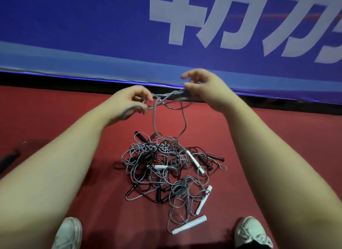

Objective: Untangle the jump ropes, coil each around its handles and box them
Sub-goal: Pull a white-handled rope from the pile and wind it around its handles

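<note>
Left hand [129,102] is raised, fingers curled round a loop of thin grey jump-rope cord [167,97]. Right hand [203,89] pinches a bunch of the same cord, with its upper fingers loosely spread. Two strands hang down to the tangled pile of grey and black ropes with white and black handles [166,167], which lies on the red floor [37,109] between white shoes [253,234]. Blue banner [92,26] behind.

Both hands, left hand [127,104] and right hand [201,89], pinch grey rope [167,97] up high. Tangled pile [166,167] sits on the red floor [74,104] below.
</note>
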Demonstrator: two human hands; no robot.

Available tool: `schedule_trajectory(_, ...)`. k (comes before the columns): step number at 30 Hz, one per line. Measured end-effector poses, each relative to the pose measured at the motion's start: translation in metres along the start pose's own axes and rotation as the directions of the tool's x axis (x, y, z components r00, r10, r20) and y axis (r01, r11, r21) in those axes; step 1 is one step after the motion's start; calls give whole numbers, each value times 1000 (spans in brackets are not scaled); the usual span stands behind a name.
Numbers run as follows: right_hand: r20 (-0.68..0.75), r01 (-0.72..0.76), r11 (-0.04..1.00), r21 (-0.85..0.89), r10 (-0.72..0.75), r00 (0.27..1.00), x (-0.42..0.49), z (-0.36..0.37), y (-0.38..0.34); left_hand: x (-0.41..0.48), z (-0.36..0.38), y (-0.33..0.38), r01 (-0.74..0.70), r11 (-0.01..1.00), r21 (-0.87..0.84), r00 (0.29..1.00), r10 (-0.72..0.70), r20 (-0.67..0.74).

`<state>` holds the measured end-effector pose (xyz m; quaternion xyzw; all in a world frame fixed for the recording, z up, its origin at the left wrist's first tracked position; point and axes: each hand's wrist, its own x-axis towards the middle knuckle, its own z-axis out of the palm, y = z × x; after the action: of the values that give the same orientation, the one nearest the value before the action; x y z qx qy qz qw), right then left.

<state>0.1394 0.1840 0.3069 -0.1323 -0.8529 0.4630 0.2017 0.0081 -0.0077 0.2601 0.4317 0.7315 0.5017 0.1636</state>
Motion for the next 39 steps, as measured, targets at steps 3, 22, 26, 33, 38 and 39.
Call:
schedule_trajectory(3,182,251,903,-348,-198,963,1,-12,-37,-10,-12,-24,251,870,-424,965,-260,37)
schedule_trajectory(22,-199,221,950,-222,-266,943,-1,-41,-86,-15,18,54,41,974,-222,991,-68,-116)
schedule_trajectory(26,316,-199,977,-77,213,925,-45,-3,-23,-13,4,113,-60,827,-559,984,-46,-173)
schedule_trajectory(33,224,-233,902,363,159,962,-53,58,-7,-14,-8,178,15,906,-423,974,-109,-199)
schedule_trajectory(38,298,-317,841,-439,469,832,-74,15,58,-24,-40,147,86,942,-324,887,-220,-406)
schedule_trajectory(39,318,-299,739,-604,567,759,-82,7,69,-25,-43,142,85,924,-374,875,-248,-415)
